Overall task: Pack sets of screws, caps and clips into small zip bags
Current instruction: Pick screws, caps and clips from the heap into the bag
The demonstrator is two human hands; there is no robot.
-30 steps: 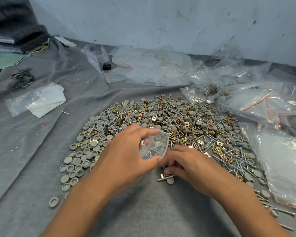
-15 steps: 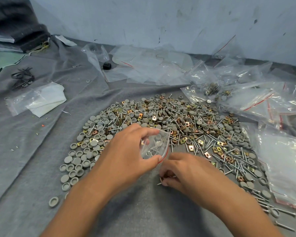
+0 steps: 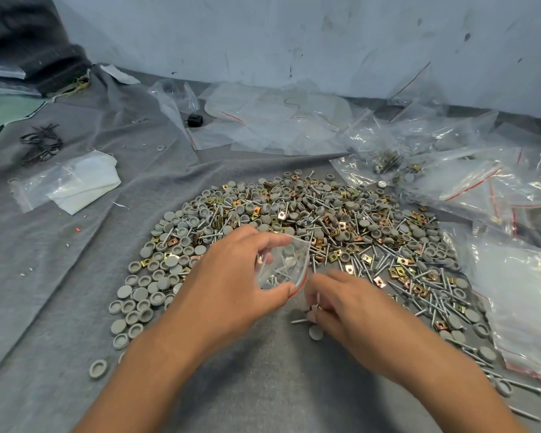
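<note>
Right hand (image 3: 341, 303) has been pulled back from the zip bag (image 3: 283, 265), screws (image 3: 317, 303) pinched in its grip. Bag's held open by left hand (image 3: 231, 276), screws and caps inside, just in front of the parts pile (image 3: 310, 220).

My left hand (image 3: 228, 285) pinches a small zip bag (image 3: 283, 264) open between thumb and forefinger, screws and caps already inside. At its four o'clock, my right hand (image 3: 341, 304) curls its fingertips around a few screws (image 3: 316, 303); one grey cap (image 3: 315, 332) lies just beneath. The big heap of parts (image 3: 310, 220) spreads from nine to three o'clock on the grey cloth (image 3: 60, 276), with empty bags (image 3: 519, 276) at three.
</note>
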